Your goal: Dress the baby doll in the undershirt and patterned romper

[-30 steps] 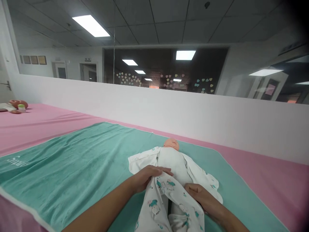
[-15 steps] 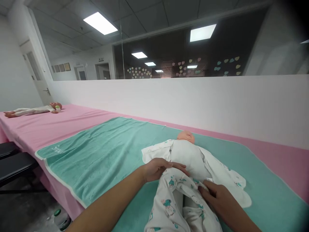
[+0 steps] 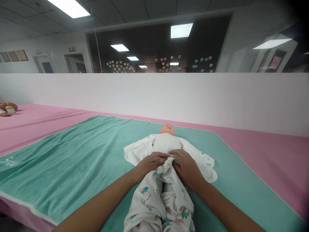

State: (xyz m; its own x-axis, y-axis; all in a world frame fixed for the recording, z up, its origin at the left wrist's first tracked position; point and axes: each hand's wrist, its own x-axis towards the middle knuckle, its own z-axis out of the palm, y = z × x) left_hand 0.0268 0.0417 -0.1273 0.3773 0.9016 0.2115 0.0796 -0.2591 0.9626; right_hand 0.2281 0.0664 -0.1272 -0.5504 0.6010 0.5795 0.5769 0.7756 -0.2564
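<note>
A baby doll (image 3: 167, 129) lies on its back on a teal towel (image 3: 79, 154), its head pointing away from me. It wears a white body wrap and an open white printed romper (image 3: 154, 199) spread beneath it. My left hand (image 3: 149, 163) and my right hand (image 3: 186, 167) meet at the doll's waist. Both have their fingers curled onto the bunched romper fabric there, pinching it between them. The doll's legs lie inside the crumpled romper legs near the bottom edge of the view.
The towel lies on a long table with a pink cover (image 3: 265, 151) against a low white partition wall (image 3: 193, 96). A second doll (image 3: 7, 108) with a green item lies at the far left. Glass windows rise above the wall.
My right hand has moved up from the doll's right leg to its waist and now meets my left hand on the romper fabric. The camera has swung right.
</note>
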